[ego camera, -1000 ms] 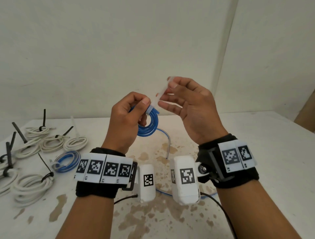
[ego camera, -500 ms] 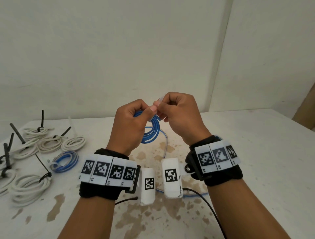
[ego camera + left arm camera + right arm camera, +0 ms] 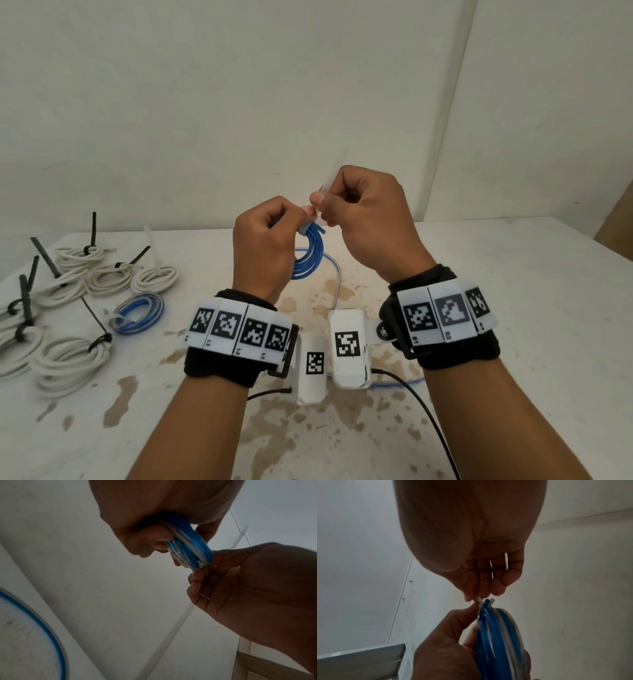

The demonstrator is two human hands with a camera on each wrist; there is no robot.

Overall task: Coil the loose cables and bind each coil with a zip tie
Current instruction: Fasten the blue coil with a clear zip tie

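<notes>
My left hand point(image 3: 270, 240) grips a small coil of blue cable point(image 3: 310, 255) above the table, fingers curled round it; the coil point(image 3: 190, 543) shows again from below. A clear white zip tie point(image 3: 326, 186) wraps the coil's top, and my right hand point(image 3: 356, 209) pinches its tail between thumb and fingers. In the right wrist view the tie point(image 3: 479, 601) runs from my right fingertips down to the coil point(image 3: 498, 635). A loose end of the blue cable point(image 3: 337, 270) trails down to the table.
On the left of the stained white table point(image 3: 513, 325) lie several bound white cable coils point(image 3: 68, 359) with black ties, and one bound blue coil point(image 3: 138, 313). A black wire point(image 3: 421, 407) runs near my right forearm. Walls stand close behind.
My right hand closed from spread fingers into a pinch on the zip tie's tail, came down to the left hand, then drew the tail slightly up. The left hand kept hold of the coil.
</notes>
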